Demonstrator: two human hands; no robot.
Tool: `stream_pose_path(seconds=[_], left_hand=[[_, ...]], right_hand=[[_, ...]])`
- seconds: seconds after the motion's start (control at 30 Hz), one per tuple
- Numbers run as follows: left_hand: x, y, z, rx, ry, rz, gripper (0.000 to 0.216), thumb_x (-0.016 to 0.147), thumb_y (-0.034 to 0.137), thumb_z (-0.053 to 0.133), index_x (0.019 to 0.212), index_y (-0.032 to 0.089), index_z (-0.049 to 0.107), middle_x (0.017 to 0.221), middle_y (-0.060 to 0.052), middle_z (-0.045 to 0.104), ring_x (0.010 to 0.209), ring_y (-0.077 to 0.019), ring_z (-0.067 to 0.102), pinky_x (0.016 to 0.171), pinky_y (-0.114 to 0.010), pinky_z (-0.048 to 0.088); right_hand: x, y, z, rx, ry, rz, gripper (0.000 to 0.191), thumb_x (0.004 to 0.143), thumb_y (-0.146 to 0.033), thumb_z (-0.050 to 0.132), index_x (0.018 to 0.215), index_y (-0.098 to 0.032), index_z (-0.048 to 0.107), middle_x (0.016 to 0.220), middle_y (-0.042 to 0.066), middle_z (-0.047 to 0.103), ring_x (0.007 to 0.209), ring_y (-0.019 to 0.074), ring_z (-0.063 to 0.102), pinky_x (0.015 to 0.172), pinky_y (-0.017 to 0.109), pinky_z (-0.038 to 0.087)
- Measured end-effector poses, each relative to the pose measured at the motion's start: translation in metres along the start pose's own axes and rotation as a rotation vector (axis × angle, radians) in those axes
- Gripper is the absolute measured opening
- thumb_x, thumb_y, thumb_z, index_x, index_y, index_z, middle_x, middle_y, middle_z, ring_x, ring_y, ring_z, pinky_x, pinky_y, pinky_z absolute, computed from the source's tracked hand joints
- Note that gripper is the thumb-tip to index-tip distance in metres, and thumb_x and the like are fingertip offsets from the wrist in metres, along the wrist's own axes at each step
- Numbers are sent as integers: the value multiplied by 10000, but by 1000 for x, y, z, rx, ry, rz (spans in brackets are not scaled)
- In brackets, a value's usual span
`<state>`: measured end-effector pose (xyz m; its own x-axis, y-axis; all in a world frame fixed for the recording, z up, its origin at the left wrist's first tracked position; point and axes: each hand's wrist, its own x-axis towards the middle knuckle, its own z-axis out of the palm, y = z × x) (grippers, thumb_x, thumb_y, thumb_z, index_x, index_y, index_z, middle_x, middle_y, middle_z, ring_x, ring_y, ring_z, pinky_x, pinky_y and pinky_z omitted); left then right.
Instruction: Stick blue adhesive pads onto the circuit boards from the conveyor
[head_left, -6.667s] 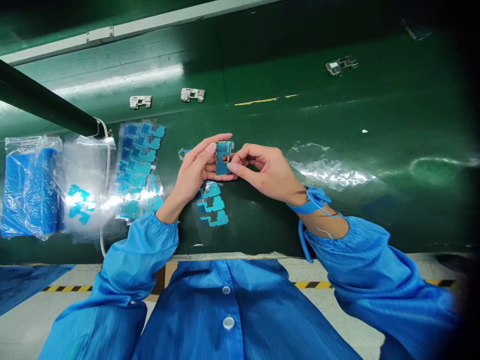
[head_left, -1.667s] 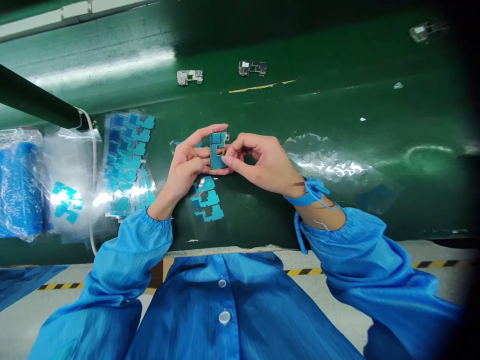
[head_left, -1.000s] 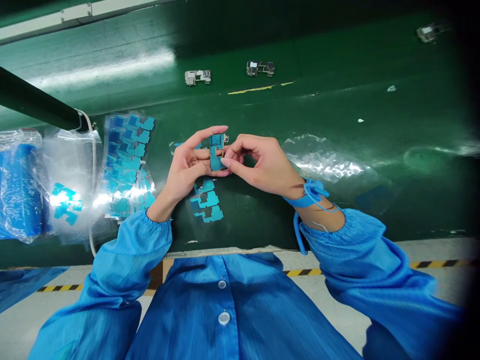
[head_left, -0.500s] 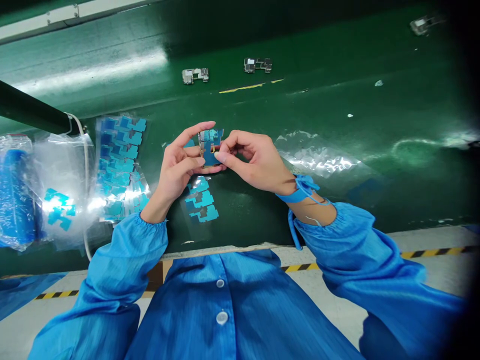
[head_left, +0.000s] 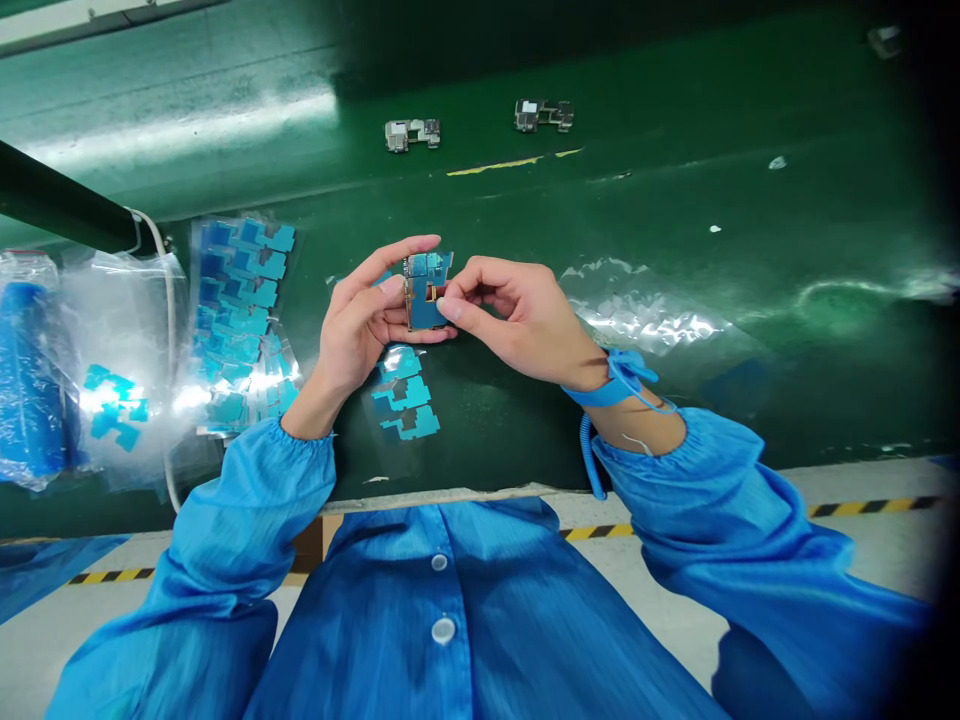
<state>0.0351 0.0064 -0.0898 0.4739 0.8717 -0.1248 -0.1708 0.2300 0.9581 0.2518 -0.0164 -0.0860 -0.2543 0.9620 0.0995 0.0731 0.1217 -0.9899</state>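
Observation:
My left hand [head_left: 361,310] holds a small circuit board [head_left: 410,305] upright at its edges, the index finger along the top and other fingers beneath. A blue film [head_left: 426,312] covers most of the board's face. My right hand [head_left: 517,315] pinches the film's right edge between thumb and index finger; how much of it lies in the pinch is hidden. Just below my hands is a clear sheet with several cyan die-cut films [head_left: 409,393] on the green table [head_left: 510,430]. A blue band [head_left: 611,385] with a coiled cord circles my right wrist.
Two circuit boards [head_left: 412,134] [head_left: 544,115] lie on the far green surface, another at the far right edge. To the left are film sheets [head_left: 244,310], plastic bags [head_left: 112,320], a white cable [head_left: 171,370] and a dark post [head_left: 64,200]. Crumpled clear plastic [head_left: 652,315] lies right.
My left thumb has moved up along the board's left edge. The far circuit boards have shifted right relative to the yellow marks. My right hand keeps its pinch.

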Motion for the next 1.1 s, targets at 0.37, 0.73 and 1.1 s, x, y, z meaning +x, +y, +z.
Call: stream_pose_path(seconds=[0.37, 0.73, 1.1], left_hand=[[1, 1, 1, -8, 16, -13, 655, 1049, 631, 585, 1586, 257, 622, 1204, -81, 866, 1066, -293, 874, 878, -403, 763], [2, 0, 0, 26, 32, 15, 677, 1048, 638, 579, 1610, 261, 598, 1302, -91, 844, 1166, -307, 852, 910, -398, 755], [2, 1, 3, -10, 54, 15, 578, 1060, 594, 588, 1512, 241, 665, 1231, -70, 851, 1165, -297, 854, 881, -374, 754]], right_hand=[[2, 1, -2, 39, -15, 4, 360, 958, -542, 886, 921, -226, 717, 907, 26, 721, 791, 181, 636, 731, 331, 572], [1, 6, -2, -23, -3, -1, 409, 969, -588, 867, 907, -223, 692, 917, 33, 718, 796, 181, 619, 739, 339, 572], [0, 9, 1, -57, 7, 10, 417, 993, -605, 857, 934, -221, 706, 929, 35, 716, 852, 192, 655, 786, 347, 605]])
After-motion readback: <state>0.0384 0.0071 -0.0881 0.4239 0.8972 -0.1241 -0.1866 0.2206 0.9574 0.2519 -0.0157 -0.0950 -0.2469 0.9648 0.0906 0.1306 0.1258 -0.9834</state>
